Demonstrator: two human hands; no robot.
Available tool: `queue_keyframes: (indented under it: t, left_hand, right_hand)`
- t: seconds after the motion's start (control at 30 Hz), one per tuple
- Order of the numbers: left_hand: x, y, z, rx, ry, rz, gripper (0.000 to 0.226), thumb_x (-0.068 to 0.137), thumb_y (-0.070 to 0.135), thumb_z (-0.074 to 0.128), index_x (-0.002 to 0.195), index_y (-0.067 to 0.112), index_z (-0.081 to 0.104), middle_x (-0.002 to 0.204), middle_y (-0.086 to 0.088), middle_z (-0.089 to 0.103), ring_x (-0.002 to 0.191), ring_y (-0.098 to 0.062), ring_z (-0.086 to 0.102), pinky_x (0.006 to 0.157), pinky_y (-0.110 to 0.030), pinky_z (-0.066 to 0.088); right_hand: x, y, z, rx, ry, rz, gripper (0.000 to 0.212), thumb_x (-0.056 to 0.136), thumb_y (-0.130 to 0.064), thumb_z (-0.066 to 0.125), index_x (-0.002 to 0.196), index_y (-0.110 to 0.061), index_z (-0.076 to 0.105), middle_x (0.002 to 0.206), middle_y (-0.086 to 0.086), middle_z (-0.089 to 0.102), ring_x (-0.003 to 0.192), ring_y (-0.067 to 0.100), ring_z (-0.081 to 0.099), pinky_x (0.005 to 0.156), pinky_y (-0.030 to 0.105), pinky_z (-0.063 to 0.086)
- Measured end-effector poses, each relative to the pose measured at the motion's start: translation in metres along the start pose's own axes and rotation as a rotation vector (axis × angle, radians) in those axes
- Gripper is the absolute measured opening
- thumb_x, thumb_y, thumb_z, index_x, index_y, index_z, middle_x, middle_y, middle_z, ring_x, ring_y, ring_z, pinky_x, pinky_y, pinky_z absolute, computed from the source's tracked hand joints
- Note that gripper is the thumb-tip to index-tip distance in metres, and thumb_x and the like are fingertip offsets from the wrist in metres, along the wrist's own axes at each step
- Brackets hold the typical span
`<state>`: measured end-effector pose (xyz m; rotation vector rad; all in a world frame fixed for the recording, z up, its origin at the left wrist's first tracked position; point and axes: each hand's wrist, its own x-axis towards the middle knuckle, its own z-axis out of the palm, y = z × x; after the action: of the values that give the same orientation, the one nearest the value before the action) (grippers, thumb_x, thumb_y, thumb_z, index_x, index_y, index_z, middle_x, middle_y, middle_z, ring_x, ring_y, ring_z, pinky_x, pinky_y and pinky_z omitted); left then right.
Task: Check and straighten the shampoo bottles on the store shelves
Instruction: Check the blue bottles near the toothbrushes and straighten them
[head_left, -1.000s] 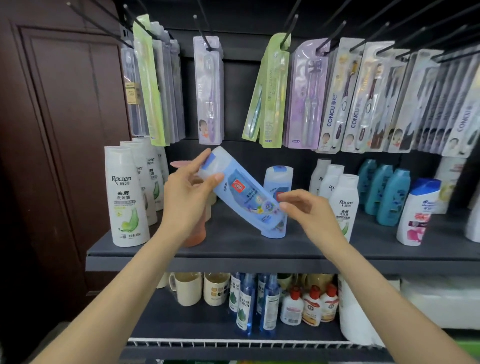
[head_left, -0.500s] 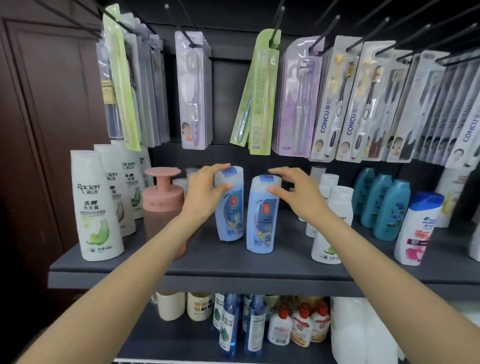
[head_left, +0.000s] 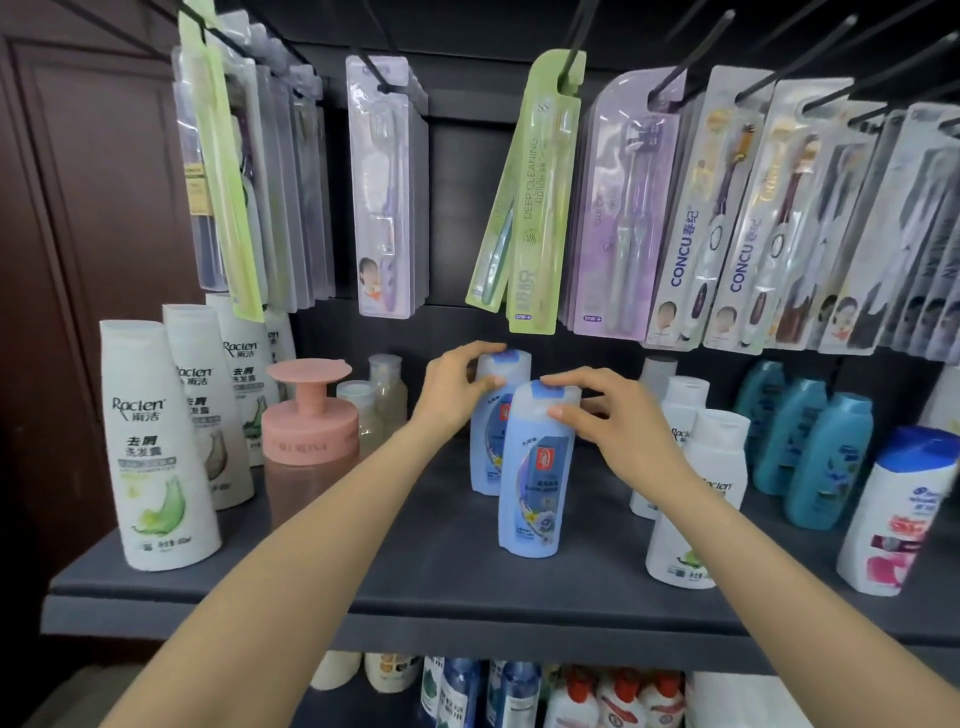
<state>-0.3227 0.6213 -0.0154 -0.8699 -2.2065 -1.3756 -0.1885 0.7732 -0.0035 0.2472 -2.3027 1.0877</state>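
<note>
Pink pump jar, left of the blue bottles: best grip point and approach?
Grip the pink pump jar round its wide round body, below the mushroom-shaped pump cap, which would likely depress. Come from the front: white Raclen bottles crowd its left and small clear bottles stand behind.

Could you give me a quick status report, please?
Left hand grips rear blue bottle. Right hand grips front blue bottle. Both upright; nothing in the way.

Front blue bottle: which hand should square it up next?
Right. The right hand already grips the front blue bottle at its cap; the left hand is holding the rear blue bottle behind it.
</note>
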Motion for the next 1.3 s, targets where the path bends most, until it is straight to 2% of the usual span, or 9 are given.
queue_keyframes:
  t: [0.27, 0.53, 0.7, 0.8, 0.87, 0.97, 1.07, 1.17, 1.3]
  left_hand:
    - [0.010, -0.004, 0.017, 0.002, -0.022, 0.036, 0.040, 0.084, 0.008, 0.065, 0.123, 0.015, 0.060, 0.121, -0.005, 0.063, 0.106, -0.016, 0.059, 0.091, -0.022, 0.044]
    - [0.004, -0.004, 0.017, -0.020, -0.019, -0.002, 0.043, 0.088, 0.007, 0.061, 0.130, 0.014, 0.053, 0.124, -0.006, 0.061, 0.113, -0.018, 0.058, 0.097, -0.025, 0.044]
    - [-0.012, 0.006, 0.004, 0.010, 0.061, -0.024, 0.042, 0.089, 0.009, 0.061, 0.130, 0.014, 0.051, 0.125, -0.008, 0.058, 0.115, -0.017, 0.055, 0.095, -0.023, 0.042]
    - [-0.036, 0.014, -0.011, 0.065, 0.118, 0.027, 0.032, 0.089, 0.011, 0.060, 0.121, 0.016, 0.056, 0.116, -0.004, 0.058, 0.102, -0.013, 0.056, 0.085, -0.021, 0.043]
    - [-0.057, 0.017, -0.023, 0.119, 0.153, 0.080, 0.028, 0.089, 0.012, 0.059, 0.117, 0.018, 0.058, 0.111, 0.000, 0.058, 0.096, -0.011, 0.056, 0.081, -0.023, 0.045]
    - [-0.091, 0.019, -0.046, 0.307, 0.202, 0.217, 0.026, 0.089, 0.012, 0.059, 0.114, 0.015, 0.060, 0.107, -0.001, 0.059, 0.095, -0.014, 0.054, 0.081, -0.028, 0.044]
    - [-0.117, 0.012, -0.074, 0.462, 0.267, 0.354, 0.021, 0.086, 0.019, 0.055, 0.104, 0.011, 0.062, 0.097, -0.006, 0.059, 0.091, -0.015, 0.050, 0.078, -0.026, 0.040]
    - [-0.138, -0.001, -0.102, 0.440, 0.414, 0.214, 0.022, 0.085, 0.026, 0.057, 0.103, 0.014, 0.056, 0.098, -0.006, 0.053, 0.092, -0.017, 0.048, 0.079, -0.025, 0.041]
    - [-0.149, -0.022, -0.131, 0.297, 0.414, -0.116, 0.061, 0.076, 0.027, 0.075, 0.124, 0.006, 0.045, 0.116, -0.004, 0.044, 0.112, -0.021, 0.047, 0.095, -0.032, 0.042]
  right_hand:
    - [-0.001, 0.000, 0.002, 0.000, 0.023, 0.009, 0.022, 0.087, -0.015, 0.064, 0.102, -0.030, 0.063, 0.108, -0.005, 0.058, 0.095, 0.013, 0.060, 0.082, 0.023, 0.051]
    - [-0.004, -0.001, 0.004, -0.009, 0.030, 0.001, 0.025, 0.088, -0.014, 0.062, 0.106, -0.031, 0.062, 0.105, -0.011, 0.056, 0.098, 0.012, 0.059, 0.085, 0.022, 0.049]
    - [-0.010, -0.004, 0.006, -0.180, 0.084, -0.045, 0.034, 0.087, -0.015, 0.064, 0.120, -0.024, 0.062, 0.122, -0.008, 0.052, 0.113, 0.007, 0.048, 0.094, 0.020, 0.040]
    - [-0.016, -0.013, 0.010, -0.338, 0.177, -0.140, 0.033, 0.086, -0.017, 0.065, 0.119, -0.020, 0.063, 0.125, -0.009, 0.051, 0.115, 0.005, 0.041, 0.092, 0.011, 0.027]
    - [-0.020, -0.024, 0.017, -0.306, 0.179, -0.173, 0.029, 0.086, -0.015, 0.064, 0.115, -0.018, 0.065, 0.118, -0.008, 0.053, 0.110, 0.005, 0.043, 0.090, 0.012, 0.030]
    - [-0.026, -0.039, 0.037, -0.184, 0.102, -0.175, 0.024, 0.086, -0.018, 0.065, 0.110, -0.020, 0.067, 0.109, -0.009, 0.054, 0.106, 0.010, 0.051, 0.094, 0.024, 0.040]
    - [-0.033, -0.052, 0.063, -0.104, -0.001, -0.121, 0.024, 0.087, -0.022, 0.064, 0.111, -0.023, 0.066, 0.108, -0.010, 0.054, 0.103, 0.007, 0.053, 0.095, 0.023, 0.041]
    - [-0.036, -0.063, 0.091, -0.093, -0.061, -0.082, 0.029, 0.088, -0.023, 0.063, 0.117, -0.021, 0.062, 0.110, -0.007, 0.055, 0.101, 0.009, 0.054, 0.094, 0.027, 0.044]
    - [-0.033, -0.074, 0.129, -0.038, -0.144, 0.035, 0.046, 0.087, -0.027, 0.064, 0.131, -0.018, 0.051, 0.122, 0.003, 0.055, 0.111, 0.012, 0.053, 0.097, 0.028, 0.044]
